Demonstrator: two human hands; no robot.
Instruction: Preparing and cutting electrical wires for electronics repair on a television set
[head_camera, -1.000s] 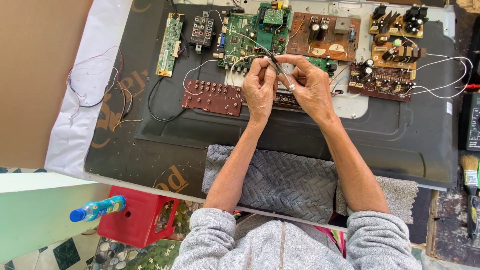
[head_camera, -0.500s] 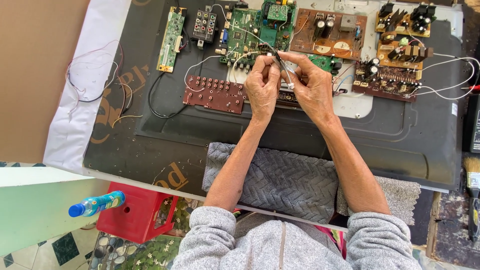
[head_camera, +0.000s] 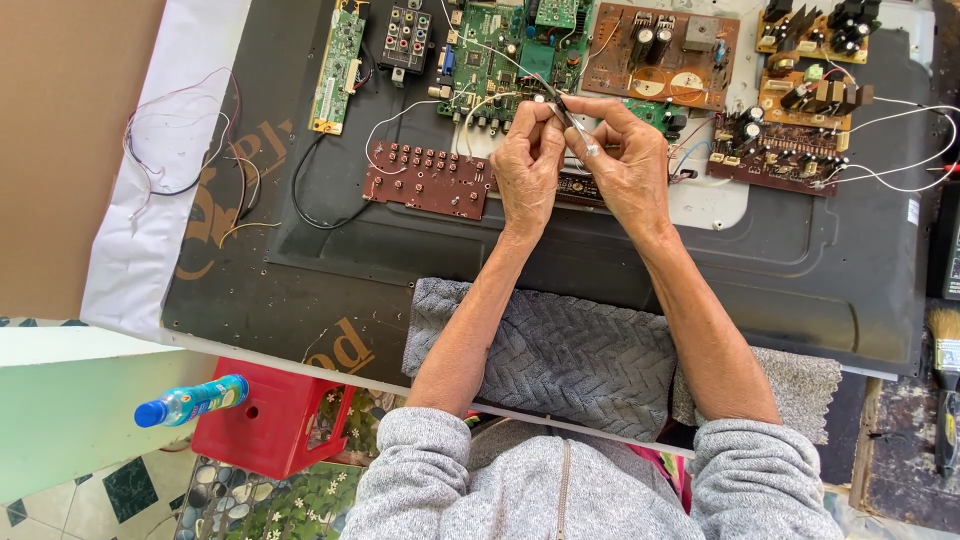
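Head view: thin metal tool (head_camera: 572, 125) — tweezers or a probe, cannot tell which — is lying slanted, long axis running from upper left down to lower right, tip pointing up-left toward the green circuit board (head_camera: 510, 50). It is sitting between both hands, above the reddish button board (head_camera: 428, 180). Everything is resting on a dark flat-screen back panel (head_camera: 800, 270); a brown power board (head_camera: 660, 55) is lying at top, a grey knit cloth (head_camera: 570, 350) under the forearms, a red stool (head_camera: 270, 425) and blue bottle (head_camera: 190, 400) on the tiled floor lower left. Left hand (head_camera: 525, 165) is pinching closed on the tool's upper end and a white wire (head_camera: 480, 105); right hand (head_camera: 625, 160) — fingers curled, is clamping the lower shaft. Hands are nearly touching.
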